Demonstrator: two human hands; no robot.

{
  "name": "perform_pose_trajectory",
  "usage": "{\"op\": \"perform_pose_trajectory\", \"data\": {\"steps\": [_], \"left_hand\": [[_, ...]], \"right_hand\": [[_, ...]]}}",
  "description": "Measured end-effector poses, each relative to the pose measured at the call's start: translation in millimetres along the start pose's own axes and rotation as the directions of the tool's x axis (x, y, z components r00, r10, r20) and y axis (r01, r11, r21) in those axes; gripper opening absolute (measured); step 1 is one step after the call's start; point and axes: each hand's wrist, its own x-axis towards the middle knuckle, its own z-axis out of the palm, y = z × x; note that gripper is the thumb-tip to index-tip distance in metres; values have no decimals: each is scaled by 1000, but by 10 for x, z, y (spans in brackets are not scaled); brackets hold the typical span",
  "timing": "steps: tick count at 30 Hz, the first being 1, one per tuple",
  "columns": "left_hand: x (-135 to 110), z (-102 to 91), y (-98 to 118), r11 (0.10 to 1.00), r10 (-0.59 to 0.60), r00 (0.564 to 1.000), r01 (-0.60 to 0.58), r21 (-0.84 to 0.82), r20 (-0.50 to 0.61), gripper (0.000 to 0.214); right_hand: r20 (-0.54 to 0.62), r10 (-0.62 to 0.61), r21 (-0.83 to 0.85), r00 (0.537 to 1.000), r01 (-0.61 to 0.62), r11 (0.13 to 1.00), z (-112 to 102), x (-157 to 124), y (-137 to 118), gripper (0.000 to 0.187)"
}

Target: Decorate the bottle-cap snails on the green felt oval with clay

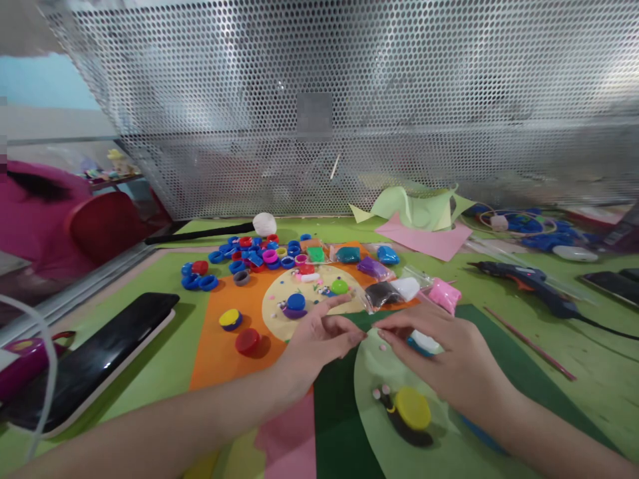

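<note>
Above the top edge of a light green paper oval [367, 399], my left hand [319, 339] has thumb and fingertips drawn together. Facing it, my right hand [449, 349] also pinches, its fingertips a small gap away. Whatever either pinch holds is too small or hidden to make out. Below them lies a clay snail [399, 419] with a black body and a yellow bottle cap [413, 408] as its shell. My right hand partly covers a blue and white piece [424, 342]. Behind my left hand, more cap snails [295, 304] rest on a cream oval [269, 299].
Several loose bottle caps [244, 253] lie at the back left, near bags of coloured clay [374, 268]. A glue gun [534, 286] and thin stick [529, 342] are at right. A black phone-like device [100, 359] lies left. A perforated metal panel [249, 100] stands behind.
</note>
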Motion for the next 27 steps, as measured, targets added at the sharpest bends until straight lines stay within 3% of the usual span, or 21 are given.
{"op": "perform_pose_trajectory", "data": {"steps": [10, 17, 21, 27], "left_hand": [[-17, 23, 5, 998, 15, 1000, -15, 59, 3, 62], [-24, 28, 25, 994, -31, 999, 35, 107, -45, 50], [-13, 29, 14, 994, -46, 995, 55, 100, -90, 46], [-1, 21, 6, 996, -32, 998, 37, 83, -61, 54]], "right_hand": [[111, -22, -112, 994, 34, 993, 27, -16, 65, 19], [236, 90, -152, 968, -54, 987, 52, -21, 120, 16], [239, 68, -178, 969, -25, 984, 60, -10, 150, 18], [251, 62, -185, 966, -15, 983, 68, -17, 150, 18]]}}
